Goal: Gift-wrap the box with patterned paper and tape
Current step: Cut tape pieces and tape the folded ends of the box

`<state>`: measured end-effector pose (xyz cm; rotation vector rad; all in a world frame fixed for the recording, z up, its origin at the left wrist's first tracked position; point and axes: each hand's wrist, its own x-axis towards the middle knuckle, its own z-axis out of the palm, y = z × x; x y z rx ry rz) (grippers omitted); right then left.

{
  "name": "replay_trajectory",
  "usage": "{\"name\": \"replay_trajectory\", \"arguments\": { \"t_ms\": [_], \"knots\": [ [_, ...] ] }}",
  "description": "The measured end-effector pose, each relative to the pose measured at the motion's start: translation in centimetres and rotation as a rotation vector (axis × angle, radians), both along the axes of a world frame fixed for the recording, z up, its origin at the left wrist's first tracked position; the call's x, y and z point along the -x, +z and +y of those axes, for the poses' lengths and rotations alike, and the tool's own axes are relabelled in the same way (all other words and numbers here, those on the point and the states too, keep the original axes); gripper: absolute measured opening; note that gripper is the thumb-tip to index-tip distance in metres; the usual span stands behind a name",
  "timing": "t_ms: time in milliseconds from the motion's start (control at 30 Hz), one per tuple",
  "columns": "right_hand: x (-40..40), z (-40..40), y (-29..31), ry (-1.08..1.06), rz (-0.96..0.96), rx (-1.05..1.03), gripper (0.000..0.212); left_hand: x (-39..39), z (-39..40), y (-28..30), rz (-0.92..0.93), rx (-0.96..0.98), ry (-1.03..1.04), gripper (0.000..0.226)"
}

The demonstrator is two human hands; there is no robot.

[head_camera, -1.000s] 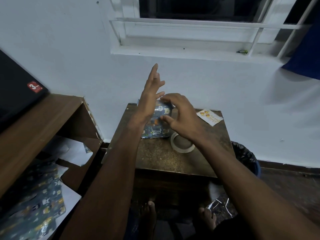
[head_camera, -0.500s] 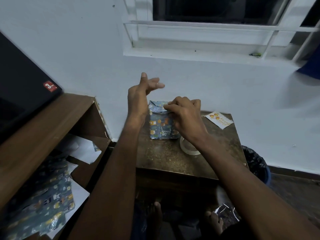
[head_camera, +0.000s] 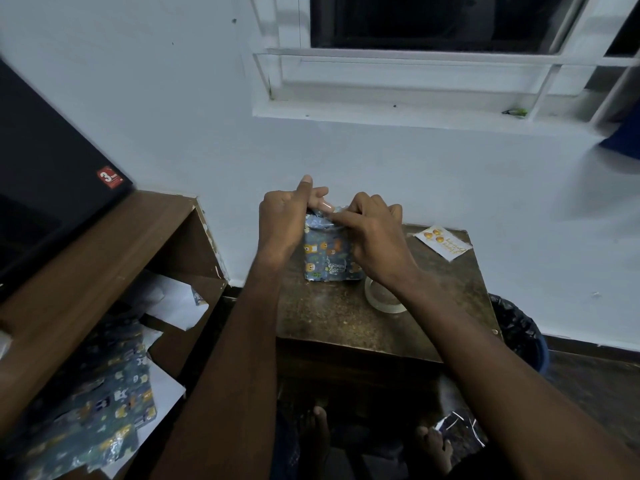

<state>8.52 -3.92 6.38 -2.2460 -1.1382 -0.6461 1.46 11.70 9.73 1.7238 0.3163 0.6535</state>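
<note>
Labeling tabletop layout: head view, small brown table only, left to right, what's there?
left hand → wrapped box → right hand → tape roll → greeting card. Both hands are at the box's top fold; the tape roll lies partly under the right wrist.

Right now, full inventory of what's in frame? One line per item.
wrapped box: 1, blue animal-print paper, standing on the table's far side, between both hands
tape roll: 1, clear, on table right of the box
card: 1, white with orange print, table's far right corner
table: 1, dark brown, centre
spare wrapping paper: blue print, loose pieces, lower shelf at left
shelf unit: 1, brown wood, left
bin: 1, black liner, right of table
hands: left hand holds the box's left side; right hand pinches the top fold
</note>
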Motion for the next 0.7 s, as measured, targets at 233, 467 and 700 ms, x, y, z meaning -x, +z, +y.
{"name": "replay_trajectory", "arguments": {
  "t_ms": [233,467,700],
  "knots": [
    [-0.3,-0.3,-0.2,0.018,0.090,-0.107,0.044,-0.6,0.4,-1.2,-0.029,-0.143,0.052,0.052],
    [0.2,-0.5,-0.2,0.000,0.025,-0.082,0.035,-0.8,0.5,-1.4,-0.016,-0.180,0.065,0.052],
    [-0.2,-0.6,-0.5,0.017,-0.022,-0.028,0.051,-0.9,0.5,-1.7,-0.028,-0.205,0.077,0.051]
  ]
}}
